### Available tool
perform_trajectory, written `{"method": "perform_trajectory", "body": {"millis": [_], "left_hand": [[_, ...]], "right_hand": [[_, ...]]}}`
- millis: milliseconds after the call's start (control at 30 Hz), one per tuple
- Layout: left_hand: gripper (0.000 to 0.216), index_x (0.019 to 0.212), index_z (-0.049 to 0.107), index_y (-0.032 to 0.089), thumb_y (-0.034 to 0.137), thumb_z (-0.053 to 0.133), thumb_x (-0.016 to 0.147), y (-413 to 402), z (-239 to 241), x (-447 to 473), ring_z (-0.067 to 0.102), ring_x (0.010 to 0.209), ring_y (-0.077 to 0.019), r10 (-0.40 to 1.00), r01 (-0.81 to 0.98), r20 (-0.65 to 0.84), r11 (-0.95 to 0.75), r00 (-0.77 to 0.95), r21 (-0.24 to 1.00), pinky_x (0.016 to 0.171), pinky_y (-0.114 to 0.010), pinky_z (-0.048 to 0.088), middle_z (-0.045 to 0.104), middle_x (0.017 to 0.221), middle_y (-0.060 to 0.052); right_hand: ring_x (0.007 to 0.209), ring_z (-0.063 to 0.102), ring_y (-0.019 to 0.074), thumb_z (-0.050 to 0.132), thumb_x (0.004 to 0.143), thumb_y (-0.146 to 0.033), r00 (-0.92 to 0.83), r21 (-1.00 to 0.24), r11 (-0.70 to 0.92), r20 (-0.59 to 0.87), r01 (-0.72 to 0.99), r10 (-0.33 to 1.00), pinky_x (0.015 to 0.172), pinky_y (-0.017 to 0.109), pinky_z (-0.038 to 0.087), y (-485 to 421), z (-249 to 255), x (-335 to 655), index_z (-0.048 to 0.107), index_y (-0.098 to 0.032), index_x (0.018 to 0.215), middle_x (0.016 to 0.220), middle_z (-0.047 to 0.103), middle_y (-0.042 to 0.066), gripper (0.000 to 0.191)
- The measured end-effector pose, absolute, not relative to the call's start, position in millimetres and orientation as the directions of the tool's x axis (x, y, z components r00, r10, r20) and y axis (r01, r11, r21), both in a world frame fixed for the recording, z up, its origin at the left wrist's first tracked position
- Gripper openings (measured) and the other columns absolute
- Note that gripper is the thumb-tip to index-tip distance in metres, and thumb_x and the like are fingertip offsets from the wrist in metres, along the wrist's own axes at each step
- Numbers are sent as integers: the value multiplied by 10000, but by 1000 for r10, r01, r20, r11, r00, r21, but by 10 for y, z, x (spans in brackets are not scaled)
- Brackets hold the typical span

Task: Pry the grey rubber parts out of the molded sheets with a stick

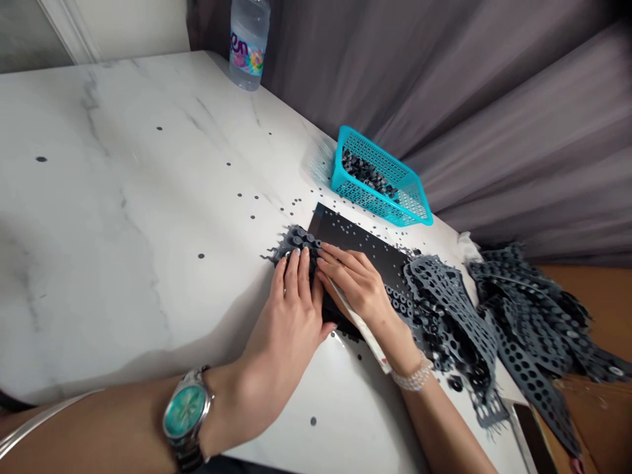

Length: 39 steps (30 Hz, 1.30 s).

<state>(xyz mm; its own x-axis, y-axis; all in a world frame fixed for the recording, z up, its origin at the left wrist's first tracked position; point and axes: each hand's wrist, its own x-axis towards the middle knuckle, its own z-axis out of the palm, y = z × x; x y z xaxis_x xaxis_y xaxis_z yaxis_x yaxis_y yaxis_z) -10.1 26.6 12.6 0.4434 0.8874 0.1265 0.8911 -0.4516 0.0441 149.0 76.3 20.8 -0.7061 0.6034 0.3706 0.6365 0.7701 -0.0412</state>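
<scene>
A small dark grey rubber sheet with raised round rings and ragged edges lies under my fingertips. My left hand grips it from above, fingers side by side on its near part and the thumb off to the right. My right hand is closed, its fingertips meeting the sheet's right side beside my left fingers. A long, flat white stick runs from under its fingers back toward the wrist; its tip is hidden. Below both hands a black board rests on the table, scattered with small dark discs.
A turquoise basket with many small dark rings stands behind the board. Perforated rubber sheets pile up at right, more beyond them. A phone-like object lies lower right. A water bottle stands at the back edge by a grey curtain.
</scene>
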Motion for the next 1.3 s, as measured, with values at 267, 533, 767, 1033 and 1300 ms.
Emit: {"method": "perform_trajectory", "body": {"millis": [267, 533, 767, 1033, 1300], "left_hand": [[781, 1411, 430, -22, 525, 549, 866, 234, 120, -94, 321, 1402, -402, 883, 891, 131, -453, 451, -17, 1168, -502, 221, 376, 1487, -280], [807, 1444, 393, 18, 560, 529, 862, 282, 59, -96, 338, 1391, -413, 873, 879, 103, -474, 476, -41, 1146, -535, 241, 394, 1475, -283], [771, 1406, 467, 35, 581, 512, 864, 253, 79, -98, 328, 1403, -389, 883, 891, 126, -450, 453, -52, 1157, -506, 238, 383, 1489, -259], [757, 1406, 457, 23, 548, 526, 865, 305, 137, -86, 312, 1410, -372, 883, 883, 47, -468, 467, 35, 1152, -501, 278, 349, 1496, -255], [782, 1426, 416, 8, 557, 501, 876, 281, 103, -88, 310, 1405, -396, 876, 879, 66, -476, 477, -31, 1150, -514, 264, 359, 1487, -283]], "right_hand": [[1285, 530, 278, 430, 961, -91, -762, 30, 787, 277, 616, 585, 938, 455, 500, 739, 249, 1424, 548, -103, 1110, 1192, 659, 239, 191], [1189, 602, 255, 443, 965, -149, -405, -137, 513, 458, 848, 791, 906, 433, 541, 775, 246, 1590, 528, -175, 1105, 1277, 615, 201, 166], [1291, 527, 258, 493, 945, -125, -706, -54, 766, 352, 640, 615, 973, 445, 492, 745, 249, 1508, 519, -165, 1137, 1221, 660, 192, 198], [1295, 522, 247, 487, 950, -118, -739, 5, 776, 307, 631, 599, 959, 424, 490, 729, 246, 1478, 541, -144, 1117, 1222, 656, 201, 177], [1310, 500, 268, 412, 973, -116, -708, -16, 737, 264, 675, 654, 939, 437, 509, 746, 237, 1420, 523, -124, 1142, 1299, 587, 246, 202]]}}
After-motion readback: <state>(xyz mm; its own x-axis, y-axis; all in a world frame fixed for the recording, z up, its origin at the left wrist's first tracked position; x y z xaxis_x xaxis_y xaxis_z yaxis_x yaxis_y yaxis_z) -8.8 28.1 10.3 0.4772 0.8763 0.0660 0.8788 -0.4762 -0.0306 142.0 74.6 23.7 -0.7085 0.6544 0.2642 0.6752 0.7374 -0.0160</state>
